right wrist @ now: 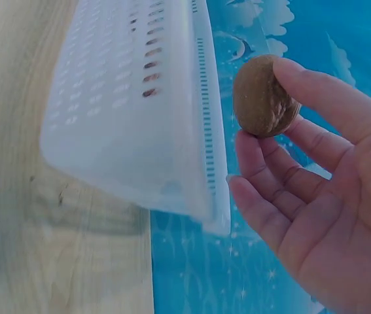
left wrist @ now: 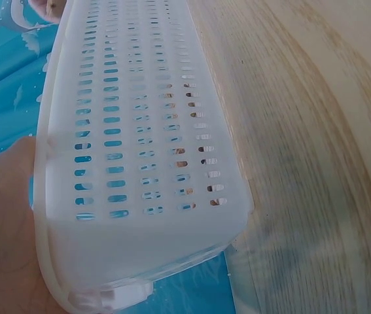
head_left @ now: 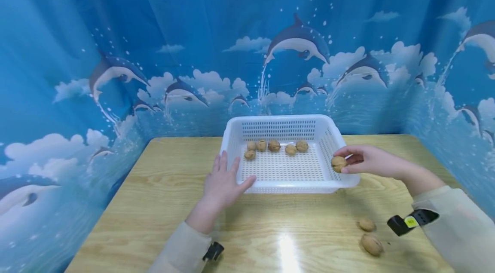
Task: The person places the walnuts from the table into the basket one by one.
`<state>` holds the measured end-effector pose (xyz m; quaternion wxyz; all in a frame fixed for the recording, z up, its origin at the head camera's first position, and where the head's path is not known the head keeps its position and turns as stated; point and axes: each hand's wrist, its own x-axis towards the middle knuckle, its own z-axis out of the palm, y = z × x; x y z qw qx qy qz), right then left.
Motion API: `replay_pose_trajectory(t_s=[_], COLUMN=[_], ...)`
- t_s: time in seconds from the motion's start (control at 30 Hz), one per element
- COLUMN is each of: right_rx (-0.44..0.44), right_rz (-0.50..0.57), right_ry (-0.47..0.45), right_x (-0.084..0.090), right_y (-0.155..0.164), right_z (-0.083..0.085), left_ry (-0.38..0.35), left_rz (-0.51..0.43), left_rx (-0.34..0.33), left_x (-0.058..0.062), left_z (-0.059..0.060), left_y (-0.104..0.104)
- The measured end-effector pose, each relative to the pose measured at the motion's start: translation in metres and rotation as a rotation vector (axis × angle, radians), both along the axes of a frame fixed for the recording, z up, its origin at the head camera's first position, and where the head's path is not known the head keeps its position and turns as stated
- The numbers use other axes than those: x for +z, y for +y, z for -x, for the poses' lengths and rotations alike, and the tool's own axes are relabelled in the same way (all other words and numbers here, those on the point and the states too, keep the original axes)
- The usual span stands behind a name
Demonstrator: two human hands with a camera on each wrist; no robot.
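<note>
A white plastic basket [head_left: 286, 185] with slotted walls stands on the wooden table. Several walnuts [head_left: 274, 146] lie inside it, mostly toward its back left. My right hand [head_left: 365, 162] pinches one walnut [head_left: 338, 164] between thumb and fingers over the basket's right rim; the right wrist view shows this walnut [right wrist: 262, 96] at the fingertips, beside the basket wall [right wrist: 126, 131]. At the basket's left front corner is my left hand [head_left: 222, 182], fingers spread and straight at the rim. In the left wrist view part of that hand [left wrist: 5, 229] shows behind the rim [left wrist: 43, 170].
Two more walnuts, one nearer the basket [head_left: 366, 224] and one nearer the front [head_left: 371, 244], lie on the table [head_left: 166, 204] at the right, below my right forearm. A blue curtain [head_left: 216, 28] with dolphins hangs behind the table and along its sides.
</note>
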<state>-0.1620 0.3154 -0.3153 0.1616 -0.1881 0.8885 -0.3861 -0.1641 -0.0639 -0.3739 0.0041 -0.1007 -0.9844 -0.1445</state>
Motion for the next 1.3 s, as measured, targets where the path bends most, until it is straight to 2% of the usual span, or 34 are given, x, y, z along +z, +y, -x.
replay_pose_trajectory(t_s=[0.1, 0.37, 0.5, 0.67, 0.87, 1.07, 1.3], right_rx=[-0.006, 0.051, 0.039, 0.041, 0.034, 0.053, 0.055], right_rz=[-0.021, -0.048, -0.074, -0.051, -0.081, -0.062, -0.081], right_ry=[-0.018, 0.005, -0.011, -0.032, -0.019, -0.033, -0.002], right_x=[0.003, 0.014, 0.014, 0.016, 0.020, 0.019, 0.016], right_y=[-0.010, -0.032, -0.038, -0.045, -0.054, -0.068, -0.084], right_z=[0.010, 0.028, 0.034, 0.044, 0.059, 0.075, 0.090], left_ry=[-0.004, -0.011, -0.011, -0.009, -0.018, -0.022, -0.012], left_rz=[0.011, 0.007, 0.011, 0.012, 0.017, 0.026, 0.013], left_rx=[0.001, 0.003, 0.002, 0.005, 0.008, 0.006, 0.008], left_x=[0.000, 0.001, 0.000, 0.000, 0.000, -0.001, -0.001], left_z=[0.000, -0.002, -0.002, -0.001, 0.000, 0.000, 0.001], left_y=[0.000, 0.001, 0.002, 0.001, 0.001, 0.000, 0.000])
